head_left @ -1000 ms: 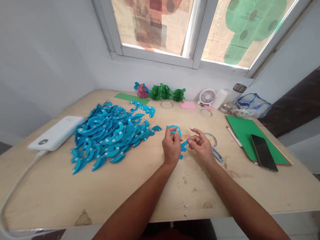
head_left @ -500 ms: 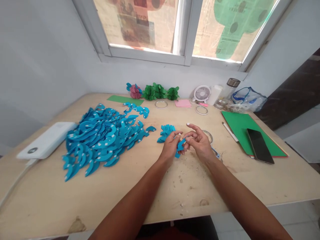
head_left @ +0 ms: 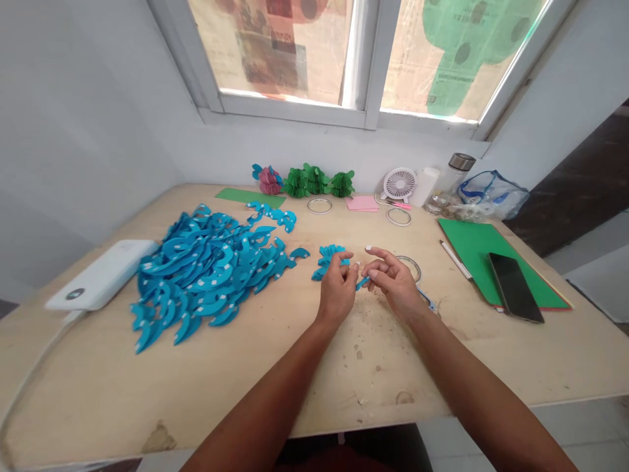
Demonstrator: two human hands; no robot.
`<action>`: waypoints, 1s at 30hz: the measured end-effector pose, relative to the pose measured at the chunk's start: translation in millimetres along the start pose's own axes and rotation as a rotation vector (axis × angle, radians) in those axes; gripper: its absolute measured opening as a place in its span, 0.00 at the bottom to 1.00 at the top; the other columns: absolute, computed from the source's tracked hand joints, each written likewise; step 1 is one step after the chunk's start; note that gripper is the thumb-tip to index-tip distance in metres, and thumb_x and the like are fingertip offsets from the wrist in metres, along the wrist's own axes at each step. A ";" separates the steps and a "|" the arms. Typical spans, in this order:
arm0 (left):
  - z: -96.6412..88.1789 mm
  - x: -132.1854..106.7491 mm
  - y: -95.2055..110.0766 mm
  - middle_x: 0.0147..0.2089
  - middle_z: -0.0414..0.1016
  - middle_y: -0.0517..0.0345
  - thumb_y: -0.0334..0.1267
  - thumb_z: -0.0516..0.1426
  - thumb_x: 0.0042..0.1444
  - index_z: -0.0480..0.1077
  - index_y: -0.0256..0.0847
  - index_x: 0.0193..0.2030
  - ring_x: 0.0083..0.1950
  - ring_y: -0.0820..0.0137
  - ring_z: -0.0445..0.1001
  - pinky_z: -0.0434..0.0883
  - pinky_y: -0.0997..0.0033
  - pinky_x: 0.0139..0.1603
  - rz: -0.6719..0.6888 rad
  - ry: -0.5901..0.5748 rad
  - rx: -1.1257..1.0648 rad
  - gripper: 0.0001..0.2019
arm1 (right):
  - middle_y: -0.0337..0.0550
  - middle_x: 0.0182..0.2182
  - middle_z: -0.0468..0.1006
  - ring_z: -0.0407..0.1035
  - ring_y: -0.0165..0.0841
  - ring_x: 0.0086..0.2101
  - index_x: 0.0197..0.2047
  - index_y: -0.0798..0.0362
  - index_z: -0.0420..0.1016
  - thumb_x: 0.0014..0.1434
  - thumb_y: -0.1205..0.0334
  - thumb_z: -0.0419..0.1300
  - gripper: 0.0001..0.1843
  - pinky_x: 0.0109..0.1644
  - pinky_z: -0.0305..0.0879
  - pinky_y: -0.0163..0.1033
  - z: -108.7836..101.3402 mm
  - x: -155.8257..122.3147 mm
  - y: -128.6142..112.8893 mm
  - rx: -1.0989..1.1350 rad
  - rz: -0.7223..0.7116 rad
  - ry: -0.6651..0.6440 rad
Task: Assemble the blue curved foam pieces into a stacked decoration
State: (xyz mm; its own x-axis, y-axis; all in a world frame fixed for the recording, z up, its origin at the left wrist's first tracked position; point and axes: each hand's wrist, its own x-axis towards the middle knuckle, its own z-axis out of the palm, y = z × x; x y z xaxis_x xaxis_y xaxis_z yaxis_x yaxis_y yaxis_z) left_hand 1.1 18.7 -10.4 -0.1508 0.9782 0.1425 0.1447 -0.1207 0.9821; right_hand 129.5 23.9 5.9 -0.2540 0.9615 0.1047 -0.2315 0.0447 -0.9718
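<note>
Between my hands is a small folded blue paper piece, mostly hidden by fingers. My right hand pinches it between thumb and fingers, its index finger raised with a small white bit at the tip. On the piece's other end, my left hand is closed, its thumb and index finger close together. Just behind the left hand lies a pleated blue paper bundle, partly covered. A large heap of curved blue paper pieces with white squares spreads to the left.
A white power bank with a cable lies at left. Tape rolls, green paper flowers and a small fan stand at the back. Scissors sit beside my right hand; a phone rests on green paper.
My left hand has turned, its index finger now higher, and less of the blue paper piece shows between the hands. The view has shifted slightly.
</note>
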 end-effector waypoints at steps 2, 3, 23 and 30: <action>-0.1 -1.4 0.8 0.20 0.64 0.66 0.39 0.52 0.53 0.64 0.37 0.46 0.22 0.74 0.65 0.59 0.76 0.24 0.013 0.007 0.030 0.14 | 0.38 0.28 0.75 0.67 0.27 0.26 0.49 0.51 0.67 0.48 0.61 0.63 0.23 0.28 0.62 0.34 0.6 0.2 0.0 -0.002 -0.008 0.006; -0.1 -1.9 1.2 0.21 0.65 0.65 0.40 0.52 0.54 0.64 0.38 0.46 0.23 0.74 0.65 0.60 0.76 0.24 0.014 0.007 0.038 0.14 | 0.38 0.28 0.75 0.67 0.28 0.27 0.48 0.51 0.67 0.48 0.61 0.64 0.22 0.29 0.62 0.34 0.8 0.3 0.2 -0.008 -0.015 0.004; 4.6 -0.6 9.5 0.20 0.66 0.67 0.44 0.58 0.48 0.67 0.38 0.41 0.20 0.78 0.65 0.66 0.78 0.23 -0.139 -0.077 -0.376 0.16 | 0.40 0.34 0.71 0.62 0.25 0.25 0.49 0.50 0.65 0.50 0.62 0.60 0.21 0.29 0.61 0.34 -8.0 5.3 10.1 -0.226 -0.186 0.150; 2.2 -2.3 11.3 0.18 0.68 0.65 0.45 0.60 0.47 0.68 0.37 0.43 0.19 0.77 0.67 0.63 0.79 0.20 -0.163 -0.160 -0.395 0.18 | 0.40 0.35 0.72 0.63 0.25 0.25 0.50 0.50 0.64 0.50 0.63 0.60 0.22 0.28 0.60 0.34 -14.7 8.8 12.2 -0.245 -0.226 0.222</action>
State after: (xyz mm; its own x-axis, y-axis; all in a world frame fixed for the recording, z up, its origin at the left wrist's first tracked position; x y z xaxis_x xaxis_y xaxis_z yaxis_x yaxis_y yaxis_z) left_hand 5.2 15.5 0.1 0.0170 0.9998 -0.0083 -0.2570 0.0124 0.9663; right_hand 138.2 36.9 -8.2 -0.0069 0.9541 0.2994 -0.0211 0.2992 -0.9540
